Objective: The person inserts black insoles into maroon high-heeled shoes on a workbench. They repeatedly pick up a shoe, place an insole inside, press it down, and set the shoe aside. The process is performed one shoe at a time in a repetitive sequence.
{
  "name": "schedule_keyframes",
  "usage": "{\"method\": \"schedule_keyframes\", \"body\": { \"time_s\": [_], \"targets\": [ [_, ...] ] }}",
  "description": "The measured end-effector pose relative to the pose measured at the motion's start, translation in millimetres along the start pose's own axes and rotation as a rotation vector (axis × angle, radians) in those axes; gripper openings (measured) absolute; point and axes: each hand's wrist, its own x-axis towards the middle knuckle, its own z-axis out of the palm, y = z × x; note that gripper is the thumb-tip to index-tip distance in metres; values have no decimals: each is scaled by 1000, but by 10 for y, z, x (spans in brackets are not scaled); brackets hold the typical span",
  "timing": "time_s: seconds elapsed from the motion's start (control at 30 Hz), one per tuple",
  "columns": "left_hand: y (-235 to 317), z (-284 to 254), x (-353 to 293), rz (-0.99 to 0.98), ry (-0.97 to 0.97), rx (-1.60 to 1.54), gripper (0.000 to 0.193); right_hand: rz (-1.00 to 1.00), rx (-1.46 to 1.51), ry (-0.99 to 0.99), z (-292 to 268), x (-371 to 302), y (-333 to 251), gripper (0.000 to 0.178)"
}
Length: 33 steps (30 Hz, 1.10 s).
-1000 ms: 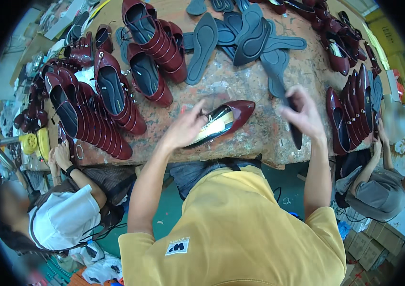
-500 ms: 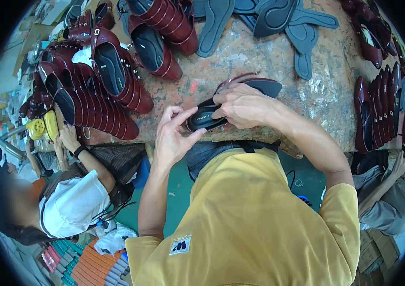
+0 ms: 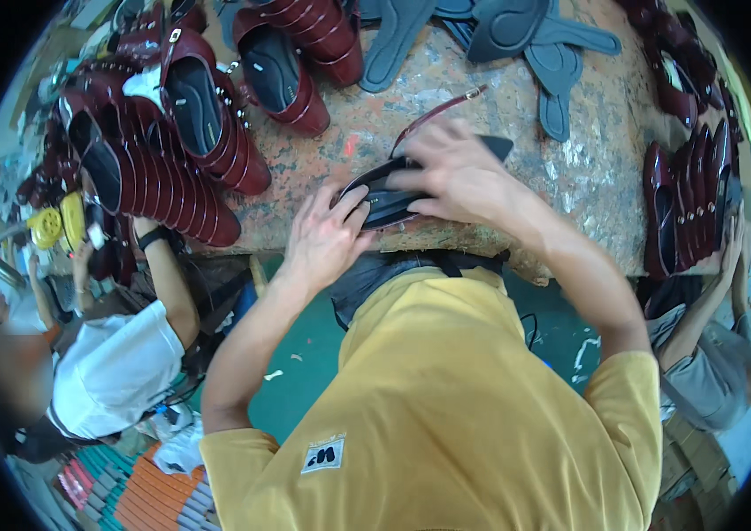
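Observation:
A shoe [image 3: 381,212] with a dark lining and a thin dark red strap [image 3: 437,113] lies near the table's front edge. My left hand [image 3: 327,234] is closed on its left end, fingertips over the rim and inside. My right hand [image 3: 464,173] is over the shoe's middle, its thumb and fingers reaching into the opening; motion smears those fingers. Past that hand, a dark pointed tip [image 3: 497,152] shows at the right. The strap stands up behind the shoe, its buckle end pointing away to the right. My right hand hides much of the shoe.
Dark red shoes [image 3: 163,181] stand nested in rows at the left, with more shoes [image 3: 694,203] at the right. Grey insoles [image 3: 557,84] lie at the back of the worn table [image 3: 605,190]. A person in white [image 3: 119,372] works at left, another person in grey [image 3: 703,376] at right.
My left hand has gone from spread fingers beside the shoe to fingers curled over its rim. My right hand has lifted slightly and blurred; the strap now stands clear of it.

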Motion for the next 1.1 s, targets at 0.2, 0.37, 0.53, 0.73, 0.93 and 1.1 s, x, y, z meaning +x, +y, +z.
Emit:
{"method": "schedule_keyframes", "body": {
  "time_s": [0.2, 0.37, 0.53, 0.73, 0.93, 1.1],
  "targets": [
    [-183, 133, 11, 47, 12, -136, 41, 1126, 1257, 64, -353, -525, 33, 49],
    [-185, 82, 22, 69, -48, -72, 43, 666, -76, -26, 39, -236, -491, 23],
    [108, 114, 389, 137, 1, 17, 56, 632, -188, -95, 189, -241, -436, 25],
    [117, 225, 461, 140, -39, -62, 59, 376, -231, 220, 153, -228, -676, 16],
    [-73, 143, 388, 366, -61, 109, 72, 383, -126, -38, 169, -248, -322, 32],
    [-44, 290, 615, 459, -178, 258, 84, 287, 45, 21, -163, -668, 178, 100]
  ]
}}
